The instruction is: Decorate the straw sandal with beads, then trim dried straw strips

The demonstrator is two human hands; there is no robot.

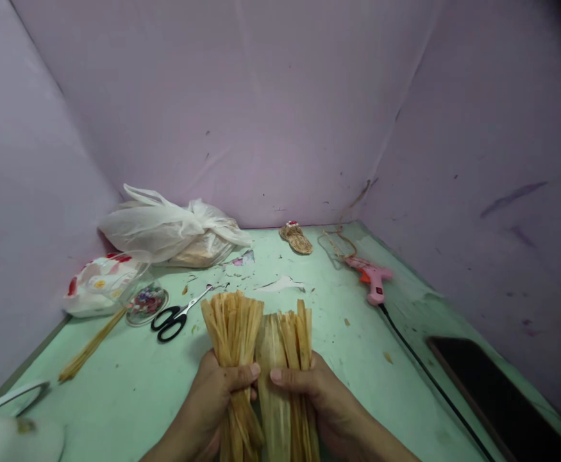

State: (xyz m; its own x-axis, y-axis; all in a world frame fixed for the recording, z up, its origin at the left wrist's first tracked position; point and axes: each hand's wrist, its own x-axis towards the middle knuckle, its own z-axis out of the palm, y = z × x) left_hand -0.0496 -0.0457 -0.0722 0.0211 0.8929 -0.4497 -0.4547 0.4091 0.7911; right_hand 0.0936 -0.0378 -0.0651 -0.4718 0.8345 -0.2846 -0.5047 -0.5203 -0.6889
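Observation:
Low in the middle of the head view, my left hand [220, 388] is closed round a thick bundle of dry yellowish strips [234, 327], its thumb across the front. Close beside it, my right hand [318, 391] grips a wide, flat pale dried leaf strip [271, 346] together with narrower dry strips [299, 333]. The strips stand upright, with their tops fanned above both hands. Both thumb tips point towards each other with a small space between them. The fingers behind the strips are mostly hidden.
Black-handled scissors [179, 317], a dish of coloured beads [146, 303], a thin straw bundle [92, 346] and a white plastic bag [174, 228] are on the left. A small woven slipper [296, 237] lies at the back. A pink glue gun [374, 279] and dark phone [496, 398] are on the right.

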